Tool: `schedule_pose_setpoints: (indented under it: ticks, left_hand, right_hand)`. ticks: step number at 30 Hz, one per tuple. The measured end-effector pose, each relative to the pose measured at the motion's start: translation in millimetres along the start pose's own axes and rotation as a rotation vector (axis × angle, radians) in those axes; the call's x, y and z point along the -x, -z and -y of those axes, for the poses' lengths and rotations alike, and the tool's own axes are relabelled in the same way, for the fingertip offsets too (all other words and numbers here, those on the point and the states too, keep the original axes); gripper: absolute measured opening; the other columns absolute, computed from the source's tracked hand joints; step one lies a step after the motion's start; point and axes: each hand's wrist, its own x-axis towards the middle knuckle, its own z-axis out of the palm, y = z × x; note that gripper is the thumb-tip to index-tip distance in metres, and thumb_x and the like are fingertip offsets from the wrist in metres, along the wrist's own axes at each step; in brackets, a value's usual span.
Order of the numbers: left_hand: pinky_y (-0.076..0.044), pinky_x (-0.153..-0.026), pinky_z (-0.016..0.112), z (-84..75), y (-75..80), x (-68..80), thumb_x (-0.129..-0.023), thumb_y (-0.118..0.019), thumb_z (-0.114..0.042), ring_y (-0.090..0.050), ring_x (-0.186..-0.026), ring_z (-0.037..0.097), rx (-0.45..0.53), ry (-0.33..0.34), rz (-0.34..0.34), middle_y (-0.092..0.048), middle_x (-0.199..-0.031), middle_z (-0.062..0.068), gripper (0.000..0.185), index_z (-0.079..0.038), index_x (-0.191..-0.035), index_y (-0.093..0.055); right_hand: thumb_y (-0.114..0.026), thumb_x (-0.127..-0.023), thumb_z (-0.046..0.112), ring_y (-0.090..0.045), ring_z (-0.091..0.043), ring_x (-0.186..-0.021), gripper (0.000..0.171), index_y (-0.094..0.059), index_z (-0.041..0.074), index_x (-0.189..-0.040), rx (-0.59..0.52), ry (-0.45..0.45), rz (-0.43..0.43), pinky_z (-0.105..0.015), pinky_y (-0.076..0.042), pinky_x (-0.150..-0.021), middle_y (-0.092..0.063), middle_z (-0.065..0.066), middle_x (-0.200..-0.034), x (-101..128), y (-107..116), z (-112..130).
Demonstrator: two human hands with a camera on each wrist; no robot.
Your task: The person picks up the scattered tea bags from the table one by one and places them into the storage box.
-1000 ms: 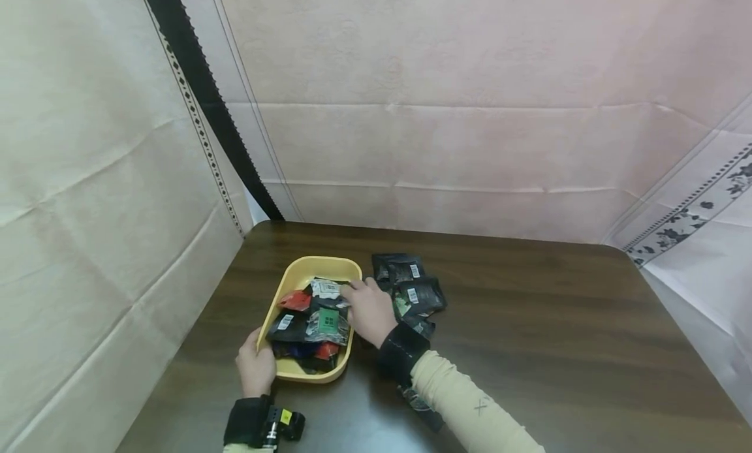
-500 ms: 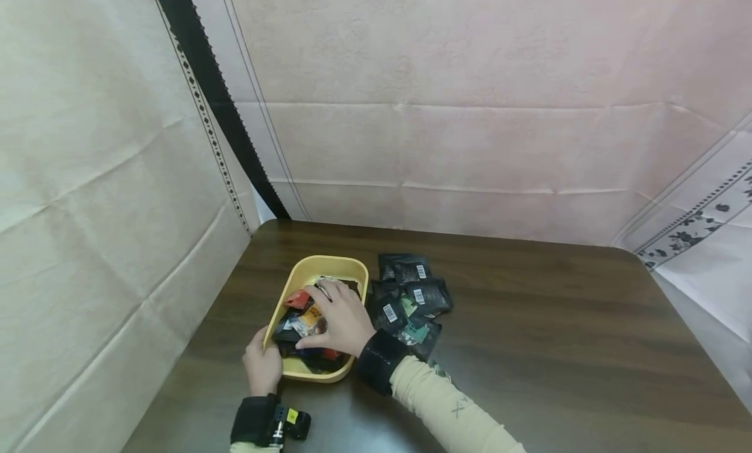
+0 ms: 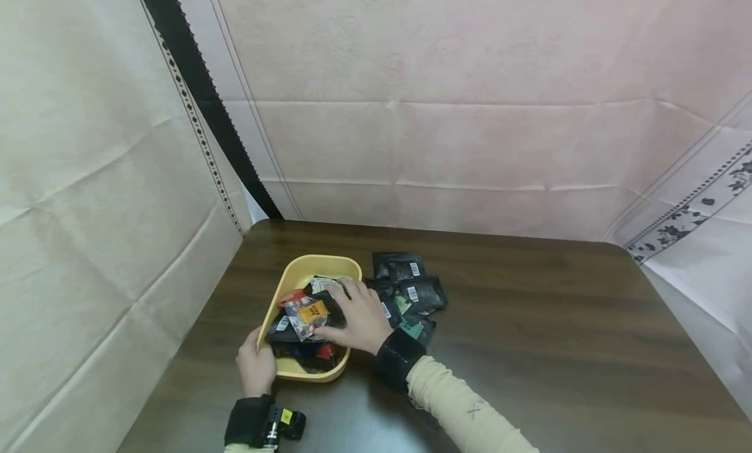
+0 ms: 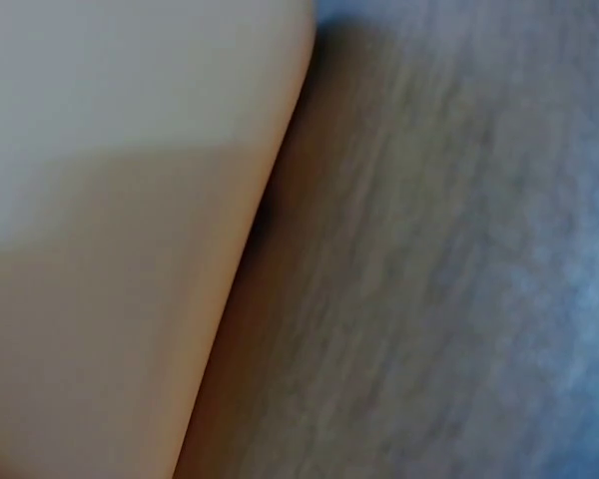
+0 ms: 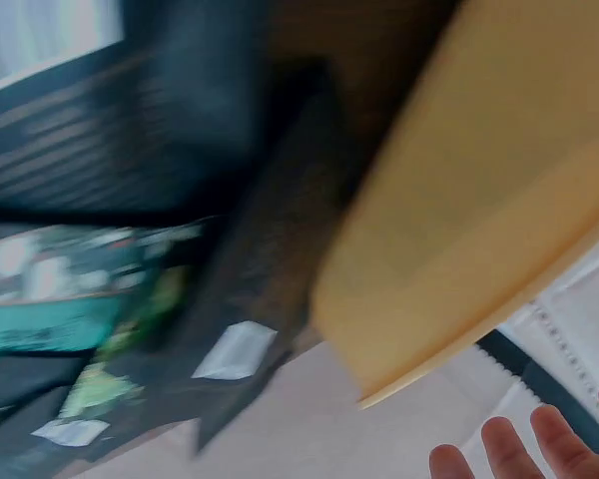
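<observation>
A yellow plastic basket (image 3: 323, 262) holds several small packets, mostly black, with a red one (image 3: 290, 297) at the left. My left hand (image 3: 256, 367) grips the basket's left rim near its front corner. Only the smooth basket wall (image 4: 110, 299) and wood show in the left wrist view. Over the basket, my right hand (image 3: 363, 321) holds a dark packet with an orange label (image 3: 313, 311) between thumb and fingers, tilted above the others. In the right wrist view its fingertips (image 5: 507, 449) show beyond the basket's outer wall (image 5: 489, 210); the held packet is out of that view.
Right of the basket, several black packets (image 3: 424, 294) lie in an overlapping pile on the brown wooden table (image 3: 558, 335). One packet below has a green label (image 3: 413, 329). Pale cloth hangs behind (image 3: 470, 146) and at the left (image 3: 106, 211).
My right hand laid a green-labelled packet on the table pile, came back over the basket and now draws right with the orange-labelled packet. My left hand keeps its grip on the rim.
</observation>
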Motion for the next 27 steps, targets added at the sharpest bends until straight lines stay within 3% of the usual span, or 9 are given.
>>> schedule_pose_setpoints:
  ticks: [2,5,8,12,15,18,22,27]
  left_hand:
    - [-0.033,-0.093,0.056,0.3,1.1,-1.0,-0.08,-0.031,0.009,-0.044,-0.112,0.044,-0.004,-0.001,-0.006,-0.047,-0.123,0.033,0.047,0.011,-0.125,-0.045]
    - [-0.033,-0.094,0.056,0.2,2.2,-2.4,-0.081,-0.031,0.008,-0.044,-0.113,0.044,0.0,0.005,-0.002,-0.047,-0.123,0.033,0.047,0.011,-0.125,-0.045]
    - [-0.033,-0.094,0.056,-0.4,3.5,-3.3,-0.08,-0.031,0.009,-0.043,-0.114,0.044,-0.006,0.006,0.0,-0.046,-0.124,0.033,0.047,0.011,-0.126,-0.044]
    - [-0.032,-0.095,0.056,-0.5,4.2,-3.6,-0.08,-0.031,0.009,-0.043,-0.114,0.044,-0.01,0.01,-0.002,-0.046,-0.124,0.033,0.048,0.011,-0.126,-0.044]
    - [-0.032,-0.095,0.056,0.0,2.7,-3.2,-0.08,-0.031,0.008,-0.043,-0.114,0.043,-0.013,0.011,0.003,-0.046,-0.124,0.032,0.047,0.011,-0.126,-0.044]
    - [-0.033,-0.094,0.056,0.8,0.8,-2.6,-0.081,-0.032,0.007,-0.044,-0.113,0.043,-0.013,0.007,0.008,-0.047,-0.124,0.032,0.047,0.01,-0.126,-0.045]
    - [-0.033,-0.094,0.056,1.6,0.6,-1.9,-0.08,-0.032,0.008,-0.044,-0.112,0.043,-0.002,0.005,0.008,-0.047,-0.123,0.032,0.047,0.011,-0.126,-0.045]
    - [-0.034,-0.093,0.056,1.6,0.8,-1.8,-0.08,-0.032,0.008,-0.045,-0.112,0.043,-0.005,0.0,-0.001,-0.047,-0.123,0.032,0.048,0.011,-0.125,-0.045]
  right_hand:
    - [-0.06,-0.08,0.044,-0.044,-0.028,-0.115,0.06,-0.047,0.013,-0.13,0.006,-0.004,-0.028,-0.045,-0.042,-0.087,-0.047,-0.012,-0.127,2.5,0.2,-10.3]
    - [-0.061,-0.075,0.02,-0.047,-0.03,-0.112,0.052,-0.052,0.006,-0.124,0.023,-0.058,-0.062,-0.045,-0.043,-0.087,-0.051,-0.014,-0.122,6.2,0.8,-27.7]
    - [-0.061,-0.071,0.01,-0.05,-0.031,-0.108,0.048,-0.056,0.001,-0.118,0.066,-0.111,-0.04,-0.041,-0.044,-0.088,-0.054,-0.016,-0.117,9.7,-0.9,-43.3]
    - [-0.068,-0.073,0.02,-0.052,-0.031,-0.107,0.05,-0.057,-0.001,-0.117,0.091,-0.093,0.109,-0.039,-0.044,-0.089,-0.056,-0.016,-0.116,13.3,-5.1,-51.9]
    - [-0.072,-0.071,0.04,-0.047,-0.032,-0.114,0.066,-0.054,0.003,-0.123,0.1,-0.081,0.239,-0.044,-0.043,-0.09,-0.052,-0.016,-0.123,16.2,-11.6,-53.3]
    - [-0.072,-0.065,0.055,-0.041,-0.033,-0.12,0.081,-0.051,0.009,-0.129,0.146,-0.097,0.314,-0.05,-0.041,-0.089,-0.046,-0.016,-0.13,19.4,-21.7,-55.8]
    - [-0.07,-0.069,0.052,-0.044,-0.035,-0.113,0.075,-0.049,0.015,-0.13,0.237,-0.123,0.322,-0.05,-0.044,-0.082,-0.046,-0.014,-0.128,22.5,-32.9,-58.2]
    - [-0.072,-0.072,0.034,-0.052,-0.03,-0.091,0.051,-0.057,0.02,-0.118,0.28,-0.151,0.216,-0.043,-0.046,-0.067,-0.054,-0.01,-0.108,22.4,-30.7,-58.3]
